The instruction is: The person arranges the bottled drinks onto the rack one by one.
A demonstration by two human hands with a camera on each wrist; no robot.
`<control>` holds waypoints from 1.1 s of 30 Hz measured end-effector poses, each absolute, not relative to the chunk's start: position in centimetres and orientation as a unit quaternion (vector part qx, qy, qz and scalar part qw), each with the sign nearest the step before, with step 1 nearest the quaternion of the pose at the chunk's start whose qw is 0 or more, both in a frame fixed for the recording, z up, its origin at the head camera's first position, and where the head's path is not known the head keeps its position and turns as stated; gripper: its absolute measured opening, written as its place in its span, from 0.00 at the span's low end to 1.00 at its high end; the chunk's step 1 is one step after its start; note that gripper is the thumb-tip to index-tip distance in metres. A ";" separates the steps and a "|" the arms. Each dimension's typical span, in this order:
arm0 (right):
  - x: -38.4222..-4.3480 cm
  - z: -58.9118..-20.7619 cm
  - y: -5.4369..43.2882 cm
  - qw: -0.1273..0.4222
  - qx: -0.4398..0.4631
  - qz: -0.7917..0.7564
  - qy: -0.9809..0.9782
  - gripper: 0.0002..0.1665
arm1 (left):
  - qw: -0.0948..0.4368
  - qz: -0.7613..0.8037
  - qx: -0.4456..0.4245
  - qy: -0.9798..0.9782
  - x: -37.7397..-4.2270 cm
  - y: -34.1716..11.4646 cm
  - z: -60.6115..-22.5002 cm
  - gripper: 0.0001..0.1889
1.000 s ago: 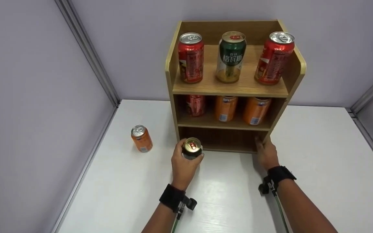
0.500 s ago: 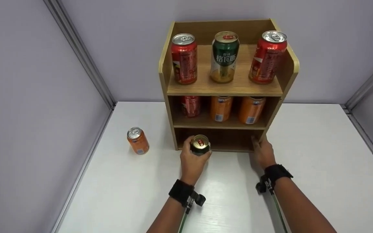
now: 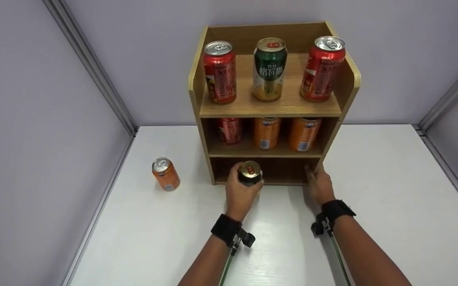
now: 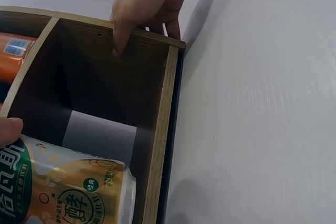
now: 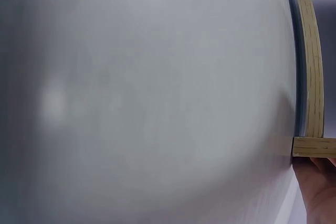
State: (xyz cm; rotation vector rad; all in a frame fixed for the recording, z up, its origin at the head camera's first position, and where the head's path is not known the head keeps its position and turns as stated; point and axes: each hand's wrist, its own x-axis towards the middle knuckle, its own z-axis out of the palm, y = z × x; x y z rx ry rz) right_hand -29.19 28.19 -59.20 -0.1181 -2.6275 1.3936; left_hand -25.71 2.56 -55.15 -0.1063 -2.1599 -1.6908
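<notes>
My left hand (image 3: 240, 194) holds an upright drink can (image 3: 250, 170), gold-topped with a red tab, at the front of the wooden shelf's (image 3: 270, 112) bottom compartment. Green, white and gold printing shows on this can (image 4: 79, 187) in the left wrist view, along with one of my left fingertips (image 4: 9, 130). My right hand (image 3: 320, 186) grips the lower right side panel. In the left wrist view, the right hand's thumb (image 4: 122, 38) lies on the panel's inner face and the other fingers are outside. The right wrist view shows only part of that hand (image 5: 321, 190).
Two red cans and a green can (image 3: 270, 69) stand on the top tier. On the middle tier are a red can (image 3: 230, 130) and two orange cans (image 3: 266, 133). Another orange can (image 3: 165, 174) stands on the white table (image 3: 153, 238), left of the shelf.
My left hand has carried the can rightward and forward, from the shelf's front left corner into the bottom compartment's opening. The right hand keeps its grip; the view has shifted slightly.
</notes>
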 end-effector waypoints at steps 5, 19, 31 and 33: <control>-29.3 -59.4 27.8 0.073 -0.058 0.466 -0.880 0.41 | 0.183 -0.596 -0.042 -0.780 -26.3 3.5 -55.6 0.41; -29.1 -59.3 27.3 0.086 -0.037 0.468 -0.879 0.39 | 0.166 -0.578 -0.039 -0.798 -27.9 6.8 -55.3 0.36; -29.2 -59.0 28.1 0.091 -0.042 0.462 -0.881 0.40 | 0.141 -0.573 -0.041 -0.806 -28.8 9.5 -54.7 0.36; -29.2 -59.1 28.1 0.095 -0.043 0.457 -0.883 0.39 | 0.139 -0.574 -0.046 -0.806 -29.0 10.0 -54.8 0.36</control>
